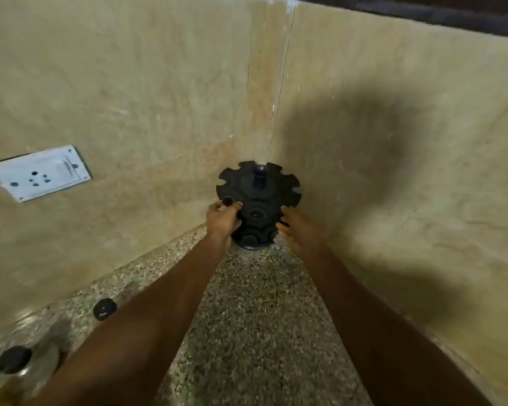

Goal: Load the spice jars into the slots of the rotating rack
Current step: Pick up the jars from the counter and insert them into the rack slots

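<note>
The black rotating rack point(261, 186) stands in the corner of the speckled stone counter, its notched top disc showing several open slots around a central post. My left hand point(222, 222) is closed on a black-lidded spice jar point(226, 202) at the rack's left side, level with a slot. My right hand point(295, 228) presses its fingers against the rack's right side. Black lids of jars point(255, 213) sitting in the rack face me between my hands. Two more black-lidded clear jars, one point(104, 309) nearer and one point(14, 358) at the frame edge, lie on the counter at lower left.
Beige tiled walls close in the corner right behind the rack. A white wall socket point(38, 174) sits on the left wall. The counter point(247, 332) runs toward me between my forearms.
</note>
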Demonstrator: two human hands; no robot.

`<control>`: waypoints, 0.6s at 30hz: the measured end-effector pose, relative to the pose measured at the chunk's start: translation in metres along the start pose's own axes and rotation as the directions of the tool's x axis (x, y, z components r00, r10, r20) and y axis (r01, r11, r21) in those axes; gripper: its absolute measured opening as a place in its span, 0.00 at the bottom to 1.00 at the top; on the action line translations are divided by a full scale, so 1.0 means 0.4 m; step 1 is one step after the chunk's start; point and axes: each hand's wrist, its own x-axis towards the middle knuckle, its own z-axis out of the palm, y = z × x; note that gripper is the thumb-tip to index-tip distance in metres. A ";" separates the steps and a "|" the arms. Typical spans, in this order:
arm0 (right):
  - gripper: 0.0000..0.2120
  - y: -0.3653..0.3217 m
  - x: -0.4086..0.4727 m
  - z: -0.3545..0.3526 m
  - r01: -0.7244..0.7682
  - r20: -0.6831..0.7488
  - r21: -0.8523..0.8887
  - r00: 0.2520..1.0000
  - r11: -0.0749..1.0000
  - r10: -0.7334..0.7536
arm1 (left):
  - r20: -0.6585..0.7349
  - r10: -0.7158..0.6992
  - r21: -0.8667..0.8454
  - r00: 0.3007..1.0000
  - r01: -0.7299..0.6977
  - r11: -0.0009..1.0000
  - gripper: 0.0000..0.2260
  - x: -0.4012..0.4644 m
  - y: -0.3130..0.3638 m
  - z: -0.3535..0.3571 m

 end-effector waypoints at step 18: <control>0.07 0.061 -0.034 -0.057 -0.009 -0.245 0.149 0.968 0.989 0.046 | 0.159 -0.152 -0.315 0.975 0.196 0.929 0.09 -0.120 -0.084 0.044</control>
